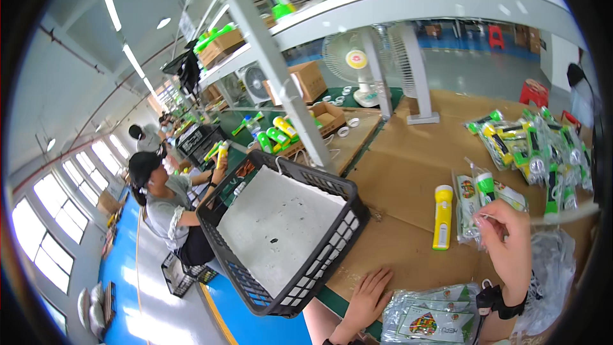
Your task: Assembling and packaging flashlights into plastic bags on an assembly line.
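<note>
My left hand [367, 297] lies flat on the brown cardboard table cover, fingers stretched out, beside a stack of clear plastic bags with printed cards [424, 319]. My right hand [506, 233] is raised over the right side, thumb and fingers pinched on a thin white strip [486, 216]; its exact kind is too small to tell. Just left of that hand, a yellow flashlight [442, 217] with a white panel lies by itself. Partly behind my right fingers is a bagged green flashlight [485, 185] with printed cards. A blurred white band [568, 214] stretches right of my hand.
Bagged flashlights [536, 144] are heaped at the back right. Crumpled clear plastic [546, 275] lies right of my wrist. A black crate [300, 281] with a white sheet inside juts over the left table edge. A metal post [274, 57] and fan [354, 61] stand behind; a co-worker [169, 198] sits left.
</note>
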### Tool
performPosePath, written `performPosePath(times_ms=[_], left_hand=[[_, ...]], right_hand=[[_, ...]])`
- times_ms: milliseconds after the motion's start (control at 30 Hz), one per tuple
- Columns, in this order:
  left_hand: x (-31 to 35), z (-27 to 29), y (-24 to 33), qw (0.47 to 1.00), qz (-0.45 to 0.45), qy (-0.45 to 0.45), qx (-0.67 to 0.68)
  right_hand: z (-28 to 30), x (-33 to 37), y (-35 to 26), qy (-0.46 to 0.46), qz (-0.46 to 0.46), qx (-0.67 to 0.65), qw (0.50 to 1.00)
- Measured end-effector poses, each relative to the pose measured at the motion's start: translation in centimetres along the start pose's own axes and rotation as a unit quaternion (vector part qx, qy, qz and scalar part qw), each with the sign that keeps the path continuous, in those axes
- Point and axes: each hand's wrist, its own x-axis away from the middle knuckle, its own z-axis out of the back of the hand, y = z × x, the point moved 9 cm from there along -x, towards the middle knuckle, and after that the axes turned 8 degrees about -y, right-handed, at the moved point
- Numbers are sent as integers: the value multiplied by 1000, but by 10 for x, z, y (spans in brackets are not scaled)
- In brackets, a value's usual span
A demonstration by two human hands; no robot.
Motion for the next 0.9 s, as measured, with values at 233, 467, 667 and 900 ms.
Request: performPosePath(times_ms=[233,467,667,900], left_hand=[[-34,10,-1,995,-31,-86,-51],[-113,3,11,976,-61,-208,11],[-178,-28,-6,990,-46,-132,-14],[-185,-26,-9,993,32,-107,-48]], right_hand=[[40,-6,11,43,8,58,997],[107,9,40,234,26,-52,971],[140,17,54,297,46,-32,953],[130,11,54,275,30,-22,961]])
